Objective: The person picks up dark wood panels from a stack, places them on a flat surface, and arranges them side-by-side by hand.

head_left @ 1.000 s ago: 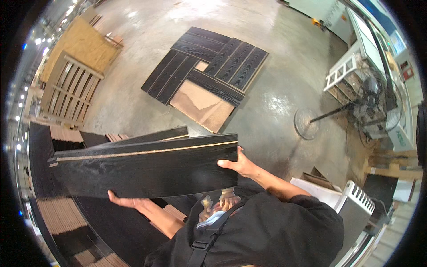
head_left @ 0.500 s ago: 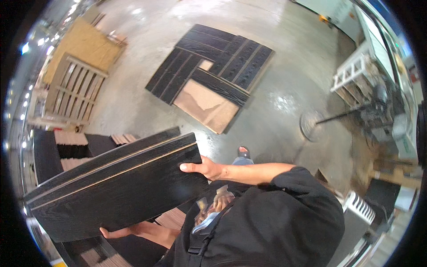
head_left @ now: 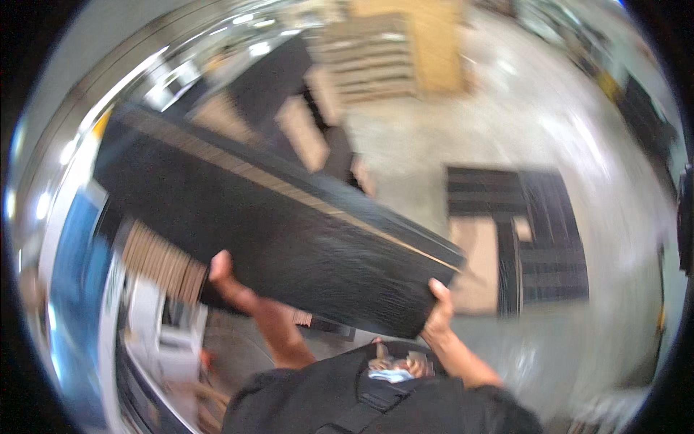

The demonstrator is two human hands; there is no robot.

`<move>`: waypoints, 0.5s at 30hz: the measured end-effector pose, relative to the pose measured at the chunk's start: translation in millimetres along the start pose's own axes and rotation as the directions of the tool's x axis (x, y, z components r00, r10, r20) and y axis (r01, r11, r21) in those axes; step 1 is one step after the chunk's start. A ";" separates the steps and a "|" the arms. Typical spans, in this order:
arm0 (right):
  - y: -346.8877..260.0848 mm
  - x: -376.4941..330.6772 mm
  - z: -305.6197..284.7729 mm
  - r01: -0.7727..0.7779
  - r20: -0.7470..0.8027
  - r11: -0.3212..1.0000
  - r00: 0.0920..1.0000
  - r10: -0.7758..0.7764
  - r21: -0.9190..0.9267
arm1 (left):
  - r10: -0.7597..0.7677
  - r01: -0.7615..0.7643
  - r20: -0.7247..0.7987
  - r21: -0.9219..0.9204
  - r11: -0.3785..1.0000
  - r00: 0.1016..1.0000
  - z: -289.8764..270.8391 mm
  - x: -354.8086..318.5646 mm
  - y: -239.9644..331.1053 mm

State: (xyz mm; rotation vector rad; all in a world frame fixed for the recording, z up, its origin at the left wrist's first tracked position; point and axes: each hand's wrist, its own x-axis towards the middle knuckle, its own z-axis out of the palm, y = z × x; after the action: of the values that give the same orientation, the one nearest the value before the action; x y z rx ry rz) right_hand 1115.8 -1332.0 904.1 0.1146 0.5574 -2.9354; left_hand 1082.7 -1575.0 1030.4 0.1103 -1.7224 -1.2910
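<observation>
Both of my hands hold a stack of long black wood-grain boards [head_left: 289,239] with pale edges, slanting from the upper left down to the right. My left hand [head_left: 233,283] is at the near long edge, its thumb on the face and its fingers hidden beneath. At the right end, my right hand [head_left: 439,312] grips the near corner, thumb on top. Past the boards' far side are stacks of similar black boards [head_left: 271,83] with tan edges. Another stack with pale ribbed edges [head_left: 163,264] shows below the left part of the held boards.
On the concrete floor [head_left: 405,173] at right lies a low load of black boards [head_left: 553,242] over a tan sheet [head_left: 473,267]. A slatted pallet [head_left: 372,61] and a yellowish panel [head_left: 432,47] stand at the back. A blue surface [head_left: 72,246] is at far left. Motion blurs much of this.
The view has turned left, so the floor load now appears farther right. The held boards have swung from rising rightward to sloping down rightward. Both hands keep their grip.
</observation>
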 end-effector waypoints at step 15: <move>0.5 24.7 86.6 0.273 0.092 0.928 0.962 -0.257 -0.254 | -0.261 0.352 0.248 -0.784 0.512 0.933 -14.8 98.4 3.5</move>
State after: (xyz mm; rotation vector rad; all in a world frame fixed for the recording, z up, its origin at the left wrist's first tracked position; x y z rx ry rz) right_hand 1087.5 -1367.8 981.7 -0.0828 1.0235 -3.0694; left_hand 1040.9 -1639.2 1094.0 -0.2151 -1.0143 -2.3011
